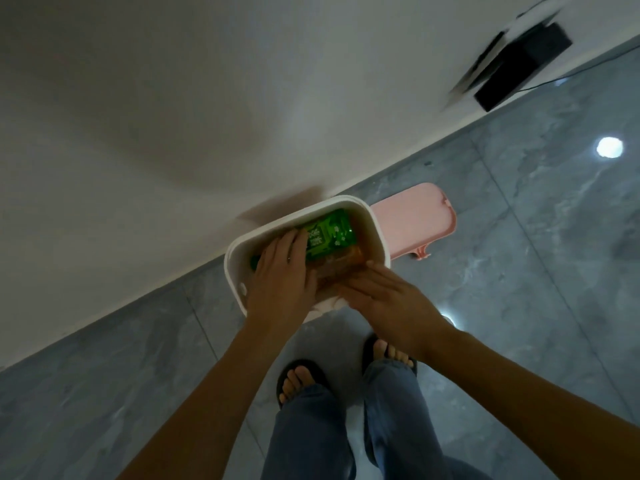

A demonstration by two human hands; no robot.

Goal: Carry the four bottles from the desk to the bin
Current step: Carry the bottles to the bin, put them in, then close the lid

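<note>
I stand on the grey tiled floor (519,271) with the white bin (375,225) against the wall (173,133), its mouth uncovered. My left hand (280,271) is over the bin's left rim, fingers curled around a green-labelled bottle (329,237) that lies tilted inside the opening; I judge it held, not yet let go. Just beside it, toward the bin's near right edge, sits an amber bottle (341,266), with my right hand (377,292) laid flat against it, fingers spread rather than wrapped. Whether it grips or only steadies, I cannot tell. A pink lid (415,220) rests on the floor at the bin's right side. I see only two bottles here; any others may lie hidden beneath. So the task seems partway or near done.
</note>
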